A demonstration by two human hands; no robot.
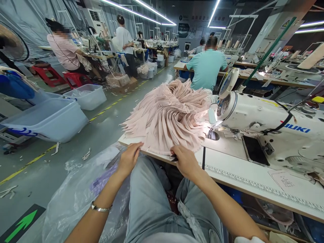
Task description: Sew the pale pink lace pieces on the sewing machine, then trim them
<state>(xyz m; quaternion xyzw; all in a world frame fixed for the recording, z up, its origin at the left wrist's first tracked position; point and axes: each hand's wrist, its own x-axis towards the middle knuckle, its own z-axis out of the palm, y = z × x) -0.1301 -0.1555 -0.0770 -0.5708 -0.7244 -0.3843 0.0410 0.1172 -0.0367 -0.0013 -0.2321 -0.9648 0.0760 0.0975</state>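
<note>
A fanned pile of pale pink fabric pieces (168,116) lies on the left end of the white sewing table (227,165). My left hand (129,158) rests at the table's front edge, fingertips touching the near left corner of the pile. My right hand (184,160) grips the near edge of the pile a little to the right, fingers curled over the fabric. A white Juki sewing machine (268,125) stands to the right of the pile, its lamp lit over the needle area. My knees in grey trousers sit below the table edge.
A black phone (254,151) lies on the table by the machine. A clear plastic bag (78,195) sits at my left knee. Pale plastic bins (50,118) stand on the floor left. People work at other sewing tables ahead and left.
</note>
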